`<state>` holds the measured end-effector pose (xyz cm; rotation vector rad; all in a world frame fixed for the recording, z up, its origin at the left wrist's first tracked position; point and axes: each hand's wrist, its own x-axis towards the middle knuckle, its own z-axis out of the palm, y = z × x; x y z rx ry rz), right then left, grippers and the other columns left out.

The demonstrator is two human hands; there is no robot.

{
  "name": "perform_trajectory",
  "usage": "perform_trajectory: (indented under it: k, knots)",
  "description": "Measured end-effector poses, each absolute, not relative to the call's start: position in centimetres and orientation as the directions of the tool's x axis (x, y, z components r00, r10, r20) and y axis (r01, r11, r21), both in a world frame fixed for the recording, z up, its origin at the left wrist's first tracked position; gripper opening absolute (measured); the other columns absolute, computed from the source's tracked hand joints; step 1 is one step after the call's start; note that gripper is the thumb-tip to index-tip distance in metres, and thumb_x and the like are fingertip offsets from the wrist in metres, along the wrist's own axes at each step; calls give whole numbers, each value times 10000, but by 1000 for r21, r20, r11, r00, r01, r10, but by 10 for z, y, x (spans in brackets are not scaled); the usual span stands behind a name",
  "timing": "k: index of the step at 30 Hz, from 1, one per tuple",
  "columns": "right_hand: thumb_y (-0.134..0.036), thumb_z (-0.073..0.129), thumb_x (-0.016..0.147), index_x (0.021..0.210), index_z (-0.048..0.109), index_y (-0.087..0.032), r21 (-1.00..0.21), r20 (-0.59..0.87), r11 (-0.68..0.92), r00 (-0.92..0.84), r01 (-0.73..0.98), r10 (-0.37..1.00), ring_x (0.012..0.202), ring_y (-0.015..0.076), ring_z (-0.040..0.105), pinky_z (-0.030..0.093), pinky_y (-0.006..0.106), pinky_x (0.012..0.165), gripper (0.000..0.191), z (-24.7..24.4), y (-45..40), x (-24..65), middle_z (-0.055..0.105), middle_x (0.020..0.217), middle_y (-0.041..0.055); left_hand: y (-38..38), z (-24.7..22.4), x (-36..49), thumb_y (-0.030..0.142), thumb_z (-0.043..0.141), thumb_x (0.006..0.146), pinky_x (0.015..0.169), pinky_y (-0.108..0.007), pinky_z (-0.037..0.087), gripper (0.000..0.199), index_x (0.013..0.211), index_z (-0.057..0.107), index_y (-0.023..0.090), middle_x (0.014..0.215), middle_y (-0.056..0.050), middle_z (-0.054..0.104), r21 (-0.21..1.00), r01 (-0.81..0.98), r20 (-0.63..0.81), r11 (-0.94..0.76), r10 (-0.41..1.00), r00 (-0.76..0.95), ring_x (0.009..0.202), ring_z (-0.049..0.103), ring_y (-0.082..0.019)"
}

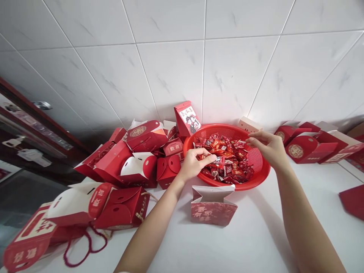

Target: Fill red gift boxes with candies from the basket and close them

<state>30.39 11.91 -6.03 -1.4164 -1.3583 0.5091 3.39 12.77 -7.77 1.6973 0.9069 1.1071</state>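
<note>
Candies point(239, 170), glossy red, lie in a basket point(257, 161) near an unsealed box point(213, 213). Left hand point(192, 163) pinches one; right hand point(271, 148) hovers loosely uncurled.

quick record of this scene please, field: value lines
container: red plastic basket
contents: wrapped candies
left hand: at the candies, grip unclear
right hand: over the basket's right side, grip unclear
nearest box: patterned gift box, open-topped, before the basket
left side: clustered red gift boxes
surface: white tabletop
backdrop: tiled wall
</note>
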Motion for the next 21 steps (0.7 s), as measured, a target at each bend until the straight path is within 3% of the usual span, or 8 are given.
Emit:
perform_trajectory:
  k: [5,9,12,14,17,21]
  knots:
    - [-269,650,830,1006,736,-187,-748,322,183,107,638,941,918,293,762,611,432,835,212,-76,130,309,802,984,110,127,-79,34,434,736,809,725,-293,488,292,651,712,189,694,-12,723,928,142,275,-344,892,359,697,636,-177]
    - [-237,585,909,1276,647,-169,-542,163,106,-20,834,986,1065,273,741,589,392,915,378,-82,147,307,728,1279,150,126,-80,35,416,728,822,755,-299,504,249,706,759,198,759,-23,774,902,213,270,-377,874,403,748,687,-197]
    - [-151,609,871,1345,617,-124,-438,111,65,-17,897,994,1224,322,669,523,424,1032,474,-78,167,308,665,1380,195,125,-79,35,394,742,813,747,-295,496,220,702,762,205,762,-21,778,870,265,273,-416,854,443,746,687,-195]
    - [-106,641,823,1327,639,-108,-400,94,58,-22,915,995,1301,356,611,477,438,1081,504,-75,182,308,652,1396,209,124,-78,35,395,746,810,733,-288,484,223,696,759,204,760,-19,774,855,289,266,-431,842,469,738,679,-189]
    - [-113,695,772,1233,705,-145,-353,51,65,-50,933,997,1236,354,648,497,411,1026,462,-75,200,307,709,1313,176,124,-79,35,402,741,814,736,-283,466,228,710,762,201,780,-19,774,837,328,243,-437,835,494,747,674,-182]
    - [-143,767,680,805,758,-192,-330,2,62,-64,942,998,952,326,732,538,355,796,135,-79,209,304,793,961,122,123,-80,35,411,740,811,755,-291,467,216,744,775,209,805,-20,781,823,365,213,-434,833,511,777,684,-194]
